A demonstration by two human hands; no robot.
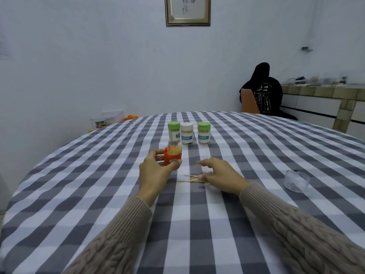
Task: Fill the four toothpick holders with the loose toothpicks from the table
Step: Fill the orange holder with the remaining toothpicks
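My left hand grips an orange toothpick holder, tilted toward me and open, with toothpick tips sticking out of it. Behind it stand three capped holders: a green-lidded one, a white-lidded one and another green-lidded one. A small bunch of loose toothpicks lies on the checked tablecloth. My right hand hovers over their right end, blurred, its fingertips touching or pinching them; I cannot tell which.
A clear plastic lid lies on the cloth at the right. A chair with a black garment stands behind the table's far edge. A plastic box sits at the back left, off the table.
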